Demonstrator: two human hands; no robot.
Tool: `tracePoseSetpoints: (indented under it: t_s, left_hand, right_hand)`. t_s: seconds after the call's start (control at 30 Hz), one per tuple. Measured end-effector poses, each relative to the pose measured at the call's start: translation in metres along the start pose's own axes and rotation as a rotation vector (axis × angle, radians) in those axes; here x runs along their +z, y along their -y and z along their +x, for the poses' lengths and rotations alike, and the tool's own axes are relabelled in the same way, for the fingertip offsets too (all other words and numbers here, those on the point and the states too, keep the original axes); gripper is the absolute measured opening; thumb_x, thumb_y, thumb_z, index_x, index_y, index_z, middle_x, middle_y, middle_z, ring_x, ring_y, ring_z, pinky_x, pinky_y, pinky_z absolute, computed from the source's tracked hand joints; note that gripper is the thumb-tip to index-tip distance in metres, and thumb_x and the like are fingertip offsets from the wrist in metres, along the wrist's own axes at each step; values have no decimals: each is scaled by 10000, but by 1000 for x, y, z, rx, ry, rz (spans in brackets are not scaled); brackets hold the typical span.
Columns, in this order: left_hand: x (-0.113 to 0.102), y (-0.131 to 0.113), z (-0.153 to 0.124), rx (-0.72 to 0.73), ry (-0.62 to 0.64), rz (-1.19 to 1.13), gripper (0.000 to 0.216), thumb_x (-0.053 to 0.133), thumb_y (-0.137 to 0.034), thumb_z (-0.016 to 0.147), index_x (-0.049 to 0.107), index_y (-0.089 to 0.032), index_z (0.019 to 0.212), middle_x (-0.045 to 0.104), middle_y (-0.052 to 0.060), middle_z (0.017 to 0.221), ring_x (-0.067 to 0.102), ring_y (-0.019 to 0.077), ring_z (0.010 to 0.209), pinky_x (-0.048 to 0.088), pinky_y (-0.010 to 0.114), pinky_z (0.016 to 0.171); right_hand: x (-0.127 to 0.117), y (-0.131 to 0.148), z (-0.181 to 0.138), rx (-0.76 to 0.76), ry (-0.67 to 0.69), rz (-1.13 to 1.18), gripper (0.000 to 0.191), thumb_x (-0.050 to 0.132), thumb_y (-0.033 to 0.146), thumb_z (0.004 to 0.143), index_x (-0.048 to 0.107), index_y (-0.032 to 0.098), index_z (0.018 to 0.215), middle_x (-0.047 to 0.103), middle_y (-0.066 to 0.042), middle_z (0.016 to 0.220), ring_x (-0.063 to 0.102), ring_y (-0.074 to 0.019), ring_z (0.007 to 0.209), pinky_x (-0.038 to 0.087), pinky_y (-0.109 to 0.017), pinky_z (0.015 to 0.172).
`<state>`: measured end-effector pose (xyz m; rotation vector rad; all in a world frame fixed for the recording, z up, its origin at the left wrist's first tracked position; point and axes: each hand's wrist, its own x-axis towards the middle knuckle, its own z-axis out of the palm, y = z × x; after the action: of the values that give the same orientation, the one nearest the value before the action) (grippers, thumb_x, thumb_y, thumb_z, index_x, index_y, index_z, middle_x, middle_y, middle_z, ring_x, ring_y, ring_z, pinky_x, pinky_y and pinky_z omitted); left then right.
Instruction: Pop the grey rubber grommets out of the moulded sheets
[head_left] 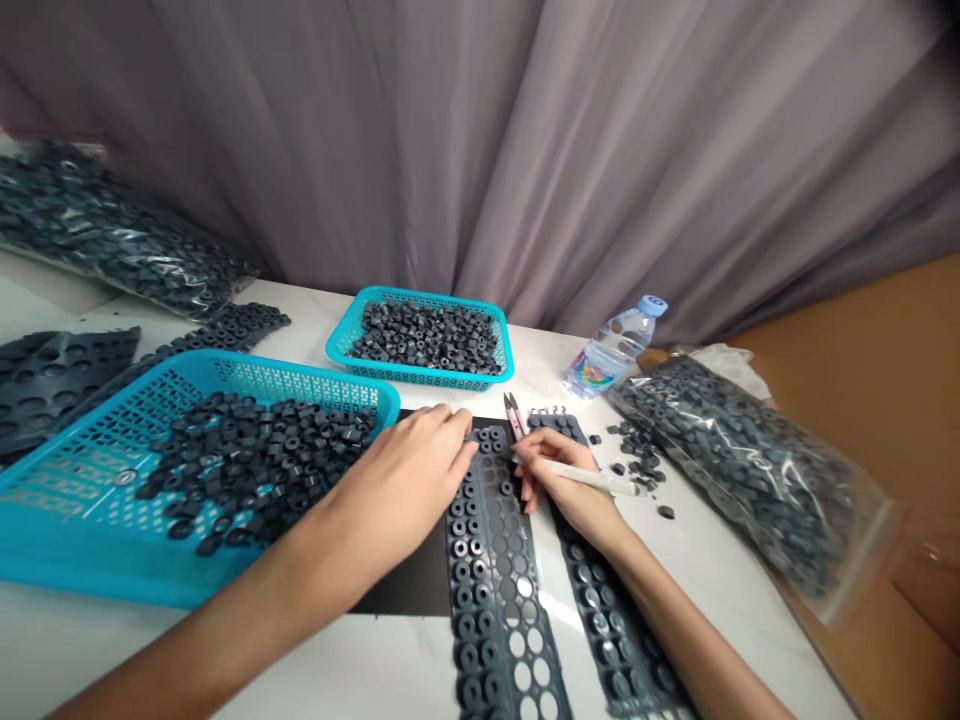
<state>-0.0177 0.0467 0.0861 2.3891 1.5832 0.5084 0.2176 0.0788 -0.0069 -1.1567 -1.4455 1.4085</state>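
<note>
My left hand point(416, 470) is closed at the far end of a black rubber strip point(510, 560), thumb and fingers gathered at its left edge. The strip has rows of round holes on its right and ring-shaped rubber pieces along its left. My right hand point(562, 475) grips a white pen-shaped tool point(589, 475) like a pen, its tip over the strip's upper right. Under my right wrist lies a second black strip point(607, 620) with round bumps. A pink tool with two pointed dark tips point(516, 415) lies just beyond my right fingers.
A large blue basket point(292, 372) of black rubber pieces stands left, and a smaller blue basket point(420, 378) of them behind. A water bottle point(615, 345), loose black pieces point(641, 450) and a filled plastic bag point(750, 470) are right. Another filled bag point(112, 235) sits back left.
</note>
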Motion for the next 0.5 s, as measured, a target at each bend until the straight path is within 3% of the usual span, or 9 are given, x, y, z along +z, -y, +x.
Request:
tracePoseSetpoints:
  t_s: [0.17, 0.23, 0.33, 0.5]
  left_hand:
    - [48, -25, 0, -31, -131, -44, 237, 487, -161, 1022, 565, -175, 1245, 613, 134, 1226, 645, 279, 1119, 546, 432, 954]
    - [72, -28, 3, -41, -234, -60, 318, 478, -130, 1010, 520, -193, 1319, 563, 137, 1304, 611, 281, 1183, 535, 440, 997]
    - [100, -23, 6, -49, -279, -98, 414, 446, -99, 1006, 468, -241, 1394, 565, 107, 1266, 613, 261, 1149, 533, 435, 1003]
    - [115, -7, 9, -60, -263, -165, 403, 461, -135, 1017, 469, -259, 1401, 583, 85, 1209, 608, 259, 1125, 536, 428, 989]
  right_hand:
    - [-1, -1, 3, -31, -20, 16, 261, 705, 443, 937, 647, 188, 953, 662, 3, 691, 635, -142, 476, 581, -260, 464]
    - [-3, -2, 4, -53, -53, 14, 261, 721, 436, 928, 651, 186, 956, 668, 1, 682, 645, -149, 481, 588, -269, 484]
    - [-5, 0, 3, -87, -122, 21, 257, 740, 421, 913, 651, 182, 941, 677, -9, 708, 658, -156, 504, 592, -276, 501]
    - [-5, 8, 0, -148, -217, 6, 223, 719, 383, 922, 622, 195, 992, 670, 3, 745, 657, -139, 518, 538, -238, 484]
